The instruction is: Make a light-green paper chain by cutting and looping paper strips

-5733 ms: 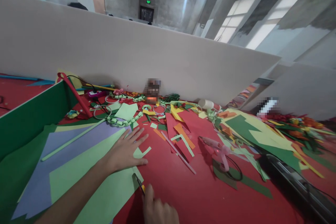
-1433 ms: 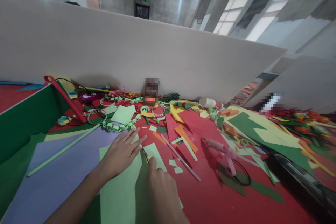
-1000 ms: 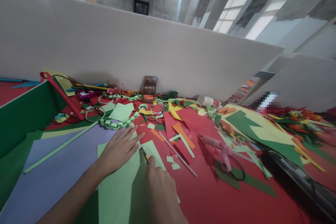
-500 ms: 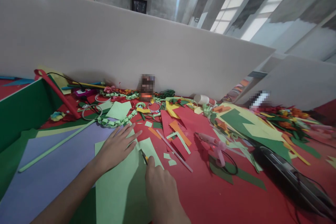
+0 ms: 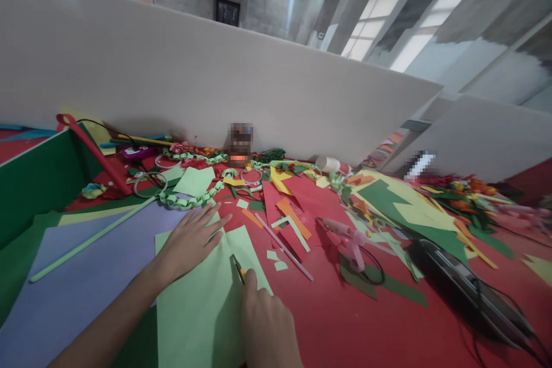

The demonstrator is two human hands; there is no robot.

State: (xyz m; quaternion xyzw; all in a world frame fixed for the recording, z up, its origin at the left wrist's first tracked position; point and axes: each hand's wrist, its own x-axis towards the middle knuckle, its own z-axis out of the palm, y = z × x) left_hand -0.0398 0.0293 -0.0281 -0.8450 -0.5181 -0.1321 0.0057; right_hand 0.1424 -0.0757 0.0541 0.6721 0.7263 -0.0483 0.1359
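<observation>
My left hand (image 5: 195, 244) lies flat with fingers spread on a light green sheet of paper (image 5: 194, 305). My right hand (image 5: 268, 319) is closed round a utility knife (image 5: 238, 269) with a yellow and dark body. The knife's tip points away from me and touches or hovers just over the green sheet, right of my left fingertips. A line runs up the sheet from near the tip; I cannot tell whether it is a cut or a fold. Purple paper (image 5: 99, 264) lies under my left forearm.
A pink glue gun (image 5: 347, 238) with a cable stands to the right, near a black device (image 5: 466, 287). Paper scraps (image 5: 276, 259), a pink stick (image 5: 284, 247) and a green paper chain (image 5: 190, 201) lie beyond my hands. A green box wall (image 5: 38, 178) rises at left; a white partition (image 5: 215, 80) closes the back.
My right hand has drawn the knife slightly back toward me. The left hand stays in place on the sheet. The view has shifted slightly.
</observation>
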